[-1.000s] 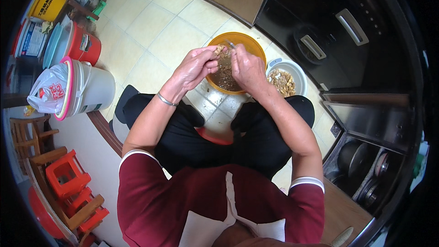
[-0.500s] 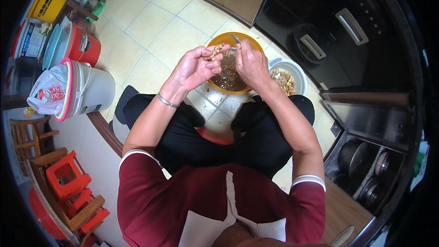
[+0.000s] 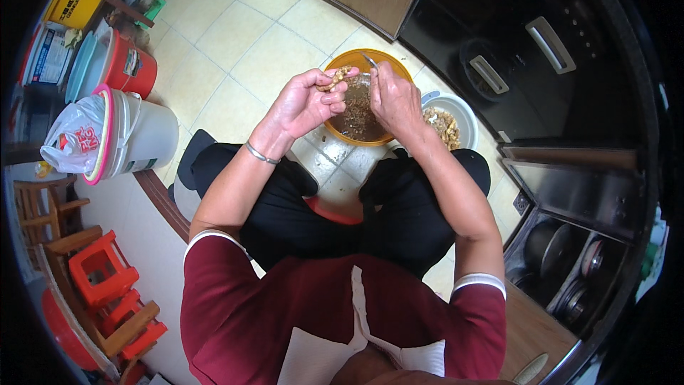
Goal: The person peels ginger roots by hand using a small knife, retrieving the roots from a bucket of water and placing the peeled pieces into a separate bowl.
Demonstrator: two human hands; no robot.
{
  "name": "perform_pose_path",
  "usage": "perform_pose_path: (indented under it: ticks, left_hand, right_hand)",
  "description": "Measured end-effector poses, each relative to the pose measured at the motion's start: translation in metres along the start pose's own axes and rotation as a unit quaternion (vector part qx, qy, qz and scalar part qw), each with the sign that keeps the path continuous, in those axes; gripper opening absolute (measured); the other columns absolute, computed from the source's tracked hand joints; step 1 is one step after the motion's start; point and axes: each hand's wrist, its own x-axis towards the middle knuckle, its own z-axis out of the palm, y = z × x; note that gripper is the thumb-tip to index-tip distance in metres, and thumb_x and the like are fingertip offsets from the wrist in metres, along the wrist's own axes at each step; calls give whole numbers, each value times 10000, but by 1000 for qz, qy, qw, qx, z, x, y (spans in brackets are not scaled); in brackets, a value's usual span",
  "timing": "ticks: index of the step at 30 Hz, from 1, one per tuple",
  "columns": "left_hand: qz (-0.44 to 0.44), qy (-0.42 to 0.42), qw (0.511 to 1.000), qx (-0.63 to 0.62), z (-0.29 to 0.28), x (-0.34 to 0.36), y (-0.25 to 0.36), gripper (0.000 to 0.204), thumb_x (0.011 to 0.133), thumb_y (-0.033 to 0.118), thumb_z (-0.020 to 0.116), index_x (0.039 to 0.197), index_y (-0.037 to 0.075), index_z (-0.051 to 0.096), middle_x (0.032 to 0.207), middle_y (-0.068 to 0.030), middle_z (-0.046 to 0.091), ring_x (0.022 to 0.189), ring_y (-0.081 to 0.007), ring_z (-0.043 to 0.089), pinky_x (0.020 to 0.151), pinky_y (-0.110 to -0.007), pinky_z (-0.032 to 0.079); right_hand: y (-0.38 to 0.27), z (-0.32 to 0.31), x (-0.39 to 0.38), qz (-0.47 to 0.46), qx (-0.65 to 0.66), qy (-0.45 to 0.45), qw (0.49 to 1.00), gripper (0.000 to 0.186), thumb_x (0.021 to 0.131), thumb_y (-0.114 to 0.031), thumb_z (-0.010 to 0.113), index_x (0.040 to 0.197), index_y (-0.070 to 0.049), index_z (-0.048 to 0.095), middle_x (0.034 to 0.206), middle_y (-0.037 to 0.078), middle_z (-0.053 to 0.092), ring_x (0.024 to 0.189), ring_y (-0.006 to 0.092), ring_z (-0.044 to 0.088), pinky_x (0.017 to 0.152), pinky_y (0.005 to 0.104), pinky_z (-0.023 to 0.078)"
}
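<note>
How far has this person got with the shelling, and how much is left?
Done: the white bowl on the floor already holds a heap of pale shelled pieces. In hand: the left hand holds a pale nut-like piece at its fingertips, while the right hand works a thin metal tool beside it. Left: the orange bowl below the hands holds plenty of brown material, so much seems to remain.

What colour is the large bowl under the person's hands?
Orange-yellow bowl, dark brownish contents; it shows clearly in the head view, on the tiled floor.
</note>
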Motion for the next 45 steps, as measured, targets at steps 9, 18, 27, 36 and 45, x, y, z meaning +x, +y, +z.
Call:
perform_pose_path:
  ticks: [9,18,27,36,45]
  left_hand:
    - [99,74,983,134,3,3,-11,295,941,44,511,1199,-77,585,795,24,504,611,-58,403,612,-230,414]
    - [190,146,893,382,-3,6,-17,393,910,36,549,1282,-79,598,812,20,602,685,-44,510,640,-189,437]
    - [213,160,884,385,-1,3,-22,360,907,60,567,1234,-80,628,875,9,635,732,-55,532,686,-204,449]
    - [284,174,828,452,-10,9,-27,350,878,35,595,1212,-40,671,957,-21,589,678,-22,470,611,-181,404]
    - [413,208,656,597,-4,9,-27,341,835,-4,607,1164,-9,698,921,-65,606,701,-97,505,647,-234,451]
  right_hand:
    - [-14,2,-3,-58,33,-24,997,153,955,-151,526,985,-3,552,721,212,667,645,406,677,582,509,551]
    - [-22,-5,-7,-27,38,-18,999,187,972,-190,539,889,-24,515,682,203,652,617,409,664,558,502,535]
    - [-4,6,-2,-12,1,-1,1000,178,978,-162,545,880,-19,510,692,206,638,608,416,647,548,502,528]
    - [-22,4,-6,-85,21,-3,996,166,959,-155,544,853,-32,509,680,187,649,601,385,667,525,477,536]
    - [-17,-9,-3,-24,5,21,999,206,983,-186,523,848,-31,523,701,174,652,604,356,672,529,463,533]
